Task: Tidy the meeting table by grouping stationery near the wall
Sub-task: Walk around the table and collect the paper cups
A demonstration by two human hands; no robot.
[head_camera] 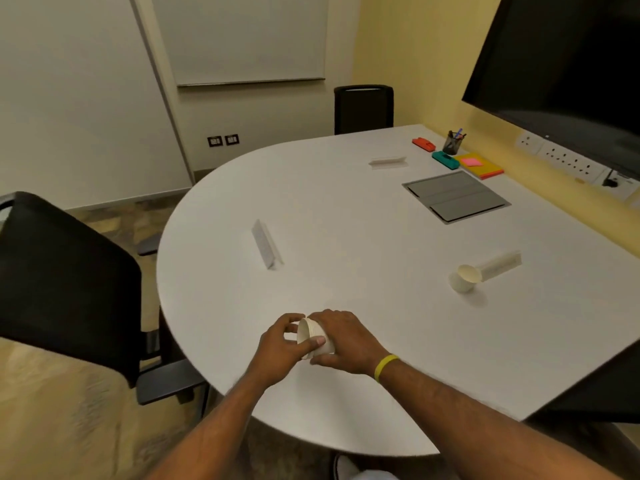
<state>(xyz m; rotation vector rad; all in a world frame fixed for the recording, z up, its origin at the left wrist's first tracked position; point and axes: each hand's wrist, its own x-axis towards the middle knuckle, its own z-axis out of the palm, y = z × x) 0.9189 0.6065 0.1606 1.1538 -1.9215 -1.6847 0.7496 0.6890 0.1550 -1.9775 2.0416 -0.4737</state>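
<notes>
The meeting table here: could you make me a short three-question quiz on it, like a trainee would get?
1. True or false: both hands hold one paper cup.
2. Which sits nearest the pen holder? A) the second paper cup B) the red stapler C) the grey floor box lid
3. Fill in: the pink sticky notes lie on a ____ pad.

Key: 1 true; 2 B; 3 yellow.
</notes>
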